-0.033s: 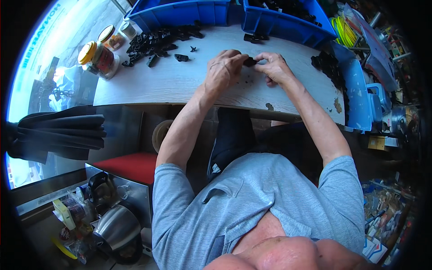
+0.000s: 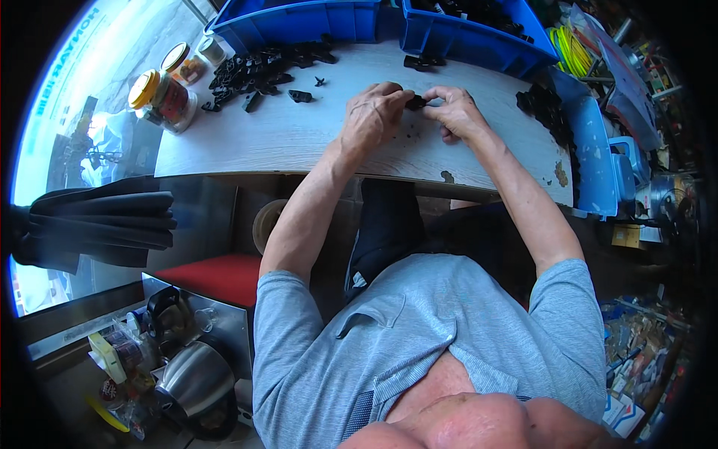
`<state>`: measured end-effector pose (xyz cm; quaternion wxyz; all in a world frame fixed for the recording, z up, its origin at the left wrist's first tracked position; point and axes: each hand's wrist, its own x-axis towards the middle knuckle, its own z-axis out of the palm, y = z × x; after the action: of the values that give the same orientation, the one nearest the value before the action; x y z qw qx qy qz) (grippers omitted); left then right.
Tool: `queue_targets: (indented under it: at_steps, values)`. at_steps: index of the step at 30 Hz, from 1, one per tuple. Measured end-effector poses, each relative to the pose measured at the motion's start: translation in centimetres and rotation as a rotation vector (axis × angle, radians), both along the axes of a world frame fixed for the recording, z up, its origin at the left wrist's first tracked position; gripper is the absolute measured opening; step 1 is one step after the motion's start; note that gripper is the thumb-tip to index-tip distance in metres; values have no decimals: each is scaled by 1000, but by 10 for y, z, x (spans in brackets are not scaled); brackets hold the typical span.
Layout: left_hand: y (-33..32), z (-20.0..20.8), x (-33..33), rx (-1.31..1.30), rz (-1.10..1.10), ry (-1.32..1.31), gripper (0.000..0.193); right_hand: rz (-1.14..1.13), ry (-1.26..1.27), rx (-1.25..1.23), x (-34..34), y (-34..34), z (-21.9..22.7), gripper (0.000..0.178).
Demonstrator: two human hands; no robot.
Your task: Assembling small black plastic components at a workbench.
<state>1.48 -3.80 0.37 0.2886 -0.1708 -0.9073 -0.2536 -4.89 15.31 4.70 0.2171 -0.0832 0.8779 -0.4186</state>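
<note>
Between my two hands, just above the white table, is a small black plastic part, its exact kind too small to make out. My left hand is closed on its left side, fingers bent over it. From the right, the thumb and forefinger of my right hand pinch the same part. Tiny dark crumbs lie on the table below my fingers. A single black piece and a smaller one lie left of my hands. Further left spreads a pile of black plastic parts.
Two blue bins, one at the back left and one holding black parts at the back right, border the table. Lidded jars stand at the left edge. More black pieces lie beside a light-blue container at the right.
</note>
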Motion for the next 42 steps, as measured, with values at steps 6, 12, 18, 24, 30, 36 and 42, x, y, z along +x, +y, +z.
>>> queue_targets:
  at_steps: [6,12,18,24,30,36,42]
  values:
    - [-2,-7,-13,25,-31,-16,34,22,29,-11,3,2,0,36]
    - [1,-8,-13,-28,-117,-40,36,22,59,-1,3,4,-3,37]
    - [4,-6,0,-199,-54,-84,42,31,26,-117,1,4,-8,31]
    - [9,-9,9,-186,-15,-42,38,112,67,15,-1,1,-4,37]
    - [-41,12,27,8,643,178,32,-143,-5,-206,5,10,-10,37]
    - [-84,-12,30,-160,707,-78,20,-253,-83,-332,4,30,1,46]
    - [-68,-7,34,-52,457,-93,36,-427,-70,-403,-32,84,-10,43]
